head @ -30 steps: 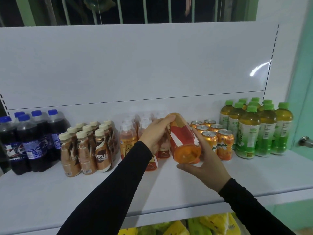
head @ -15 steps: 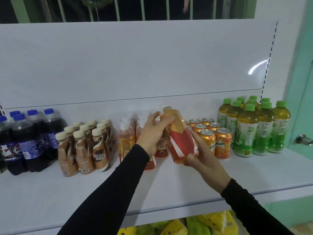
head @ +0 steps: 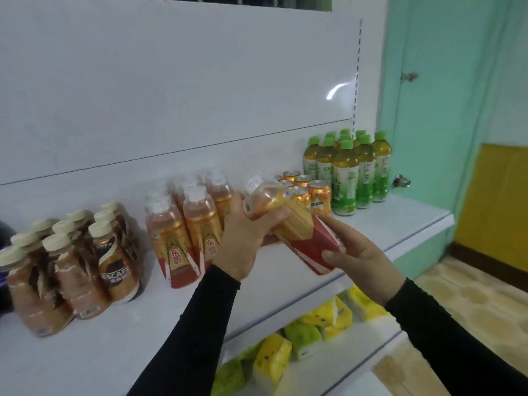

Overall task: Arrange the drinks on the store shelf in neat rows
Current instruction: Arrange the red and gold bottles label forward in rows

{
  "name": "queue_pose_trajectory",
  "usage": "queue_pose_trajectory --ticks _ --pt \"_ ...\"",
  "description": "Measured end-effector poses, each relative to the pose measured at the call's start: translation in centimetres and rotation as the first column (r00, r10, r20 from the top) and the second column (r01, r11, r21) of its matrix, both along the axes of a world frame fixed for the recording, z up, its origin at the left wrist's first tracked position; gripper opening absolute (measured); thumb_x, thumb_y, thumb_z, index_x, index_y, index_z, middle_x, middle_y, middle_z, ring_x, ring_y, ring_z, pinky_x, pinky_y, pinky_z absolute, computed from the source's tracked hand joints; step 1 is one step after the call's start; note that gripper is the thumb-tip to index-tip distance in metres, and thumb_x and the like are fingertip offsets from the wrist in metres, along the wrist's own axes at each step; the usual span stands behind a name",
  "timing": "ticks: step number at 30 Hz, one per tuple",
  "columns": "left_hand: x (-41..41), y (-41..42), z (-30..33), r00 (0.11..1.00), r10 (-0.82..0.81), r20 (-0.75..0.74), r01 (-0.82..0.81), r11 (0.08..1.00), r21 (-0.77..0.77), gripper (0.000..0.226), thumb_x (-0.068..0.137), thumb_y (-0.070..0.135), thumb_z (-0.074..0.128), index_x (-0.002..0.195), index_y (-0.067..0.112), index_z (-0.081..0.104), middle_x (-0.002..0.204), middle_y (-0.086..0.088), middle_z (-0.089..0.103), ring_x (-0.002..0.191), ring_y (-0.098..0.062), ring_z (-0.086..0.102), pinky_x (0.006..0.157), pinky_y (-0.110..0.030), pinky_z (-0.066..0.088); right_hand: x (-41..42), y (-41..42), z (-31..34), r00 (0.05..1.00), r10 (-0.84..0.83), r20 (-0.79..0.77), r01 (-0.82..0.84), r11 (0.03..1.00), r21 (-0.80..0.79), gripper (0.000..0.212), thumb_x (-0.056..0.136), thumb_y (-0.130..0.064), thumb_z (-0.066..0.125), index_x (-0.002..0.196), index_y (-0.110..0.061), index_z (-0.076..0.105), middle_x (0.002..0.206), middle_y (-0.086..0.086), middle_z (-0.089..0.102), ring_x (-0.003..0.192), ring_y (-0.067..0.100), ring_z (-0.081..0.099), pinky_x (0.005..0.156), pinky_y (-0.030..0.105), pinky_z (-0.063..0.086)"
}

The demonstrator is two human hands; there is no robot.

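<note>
Orange energy-drink bottle [head: 291, 227] is held tilted above the shelf [head: 400, 224], cap toward 10 o'clock, base toward 4 o'clock. Its neck end is wrapped by the curled fingers of the left hand [head: 243, 238]; its red base is cradled by the right hand [head: 360, 258], fingers curled beneath. Matching bottles [head: 185, 224] stand at 9 o'clock, Mirinda cans [head: 311, 190] at 1 o'clock; uprighting is judged next

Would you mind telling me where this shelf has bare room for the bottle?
Bare shelf runs along the front edge, before the Nescafe bottles and orange bottles. Another patch lies before the Mirinda cans. The back is crowded.
</note>
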State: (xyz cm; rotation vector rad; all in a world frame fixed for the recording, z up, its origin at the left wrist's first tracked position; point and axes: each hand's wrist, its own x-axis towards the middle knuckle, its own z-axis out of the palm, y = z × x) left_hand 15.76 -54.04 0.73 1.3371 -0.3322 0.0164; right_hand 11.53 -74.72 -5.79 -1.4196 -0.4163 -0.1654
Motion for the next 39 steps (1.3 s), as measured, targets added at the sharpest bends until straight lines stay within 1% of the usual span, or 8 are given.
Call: queue_pose_trajectory --ticks 2,5,8,12,18,28,34,39 --pt "-0.4 -1.5 -0.7 0.999 -0.046 0.011 0.046 0.999 -0.022 0.055 0.080 0.001 0.077 0.123 0.022 0.048 0.112 -0.003 0.072 0.097 -0.024 0.072 0.070 -0.044 0.060 -1.9 -1.3 -0.4 0.994 -0.105 0.010 0.106 0.994 -0.036 0.066 0.079 -0.012 0.079 0.138 -0.010 0.050 0.132 0.001 0.064 0.115 0.015 0.064 0.092 0.025 0.052" --pt "-1.3 -4.4 -2.1 0.993 -0.115 0.018 0.115 0.993 -0.030 0.060 0.080 -0.004 0.076 0.129 0.015 0.046 0.110 -0.002 0.072 0.097 -0.022 0.071 0.068 -0.039 0.058 -5.1 -3.8 -1.4 0.954 -0.296 0.056 0.301 0.932 -0.203 0.061 0.081 -0.035 0.078 0.135 -0.022 0.053 0.132 -0.004 0.062 0.118 0.014 0.061 0.100 0.035 0.050" --pt "-2.5 -7.6 -3.8 0.988 -0.144 0.045 0.145 0.989 -0.019 0.067 0.075 -0.002 0.081 0.129 0.015 0.046 0.114 -0.007 0.070 0.097 -0.023 0.072 0.070 -0.043 0.060 -8.7 -7.1 -2.9 0.824 -0.508 0.251 0.564 0.685 -0.462 0.047 0.087 -0.047 0.066 0.131 -0.040 0.051 0.131 -0.017 0.056 0.122 0.001 0.053 0.103 0.027 0.046" --pt "-3.7 -13.1 -6.6 0.982 -0.187 0.022 0.188 0.982 -0.019 0.085 0.060 0.009 0.086 0.133 0.017 0.043 0.120 -0.013 0.067 0.102 -0.029 0.071 0.076 -0.047 0.061 -13.4 -13.1 -5.0 0.686 -0.624 0.373 0.668 0.338 -0.663 0.056 0.092 -0.056 0.057 0.142 -0.037 0.043 0.139 -0.010 0.049 0.125 -0.011 0.040 0.100 -0.001 0.025" --pt "-5.2 -23.8 -11.4 0.962 -0.272 -0.033 0.274 0.960 0.063 0.080 0.053 0.012 0.087 0.119 0.030 0.046 0.111 -0.005 0.067 0.095 -0.022 0.069 0.071 -0.041 0.059 -20.2 -23.9 -8.9 0.523 -0.752 0.401 0.583 -0.028 -0.812 0.069 0.090 -0.059 0.053 0.150 -0.027 0.037 0.150 0.003 0.041 0.124 0.018 0.052 0.098 0.020 0.035" --pt "-7.2 -44.6 -17.1 0.891 -0.438 -0.123 0.454 0.869 0.198 0.072 0.064 0.014 0.087 0.120 0.030 0.045 0.108 0.000 0.067 0.094 -0.021 0.069 0.068 -0.041 0.057 -28.1 -40.7 -14.4 0.334 -0.880 0.338 0.498 -0.140 -0.856 0.068 0.093 -0.059 0.044 0.142 -0.012 0.050 0.139 0.015 0.051 0.123 0.034 0.053 0.099 0.044 0.049" --pt "-6.3 -57.1 -21.0 0.819 -0.565 -0.100 0.559 0.748 0.357 0.064 0.076 0.004 0.083 0.119 0.029 0.043 0.110 0.008 0.066 0.094 0.000 0.067 0.075 -0.020 0.055 -29.0 -48.7 -18.3 0.195 -0.940 0.279 0.400 -0.184 -0.898 0.068 0.091 -0.059 0.048 0.137 -0.010 0.055 0.131 0.015 0.059 0.115 0.031 0.060 0.090 0.035 0.051" --pt "-2.7 -68.7 -26.8 0.708 -0.692 -0.137 0.667 0.593 0.451 0.066 0.071 0.001 0.087 0.111 0.037 0.049 0.113 0.001 0.067 0.100 -0.012 0.068 0.078 -0.026 0.056 -27.0 -56.2 -22.2 0.137 -0.971 0.198 0.285 -0.153 -0.946 0.066 0.088 -0.056 0.045 0.134 -0.011 0.059 0.125 0.015 0.064 0.108 0.031 0.065 0.084 0.034 0.054"
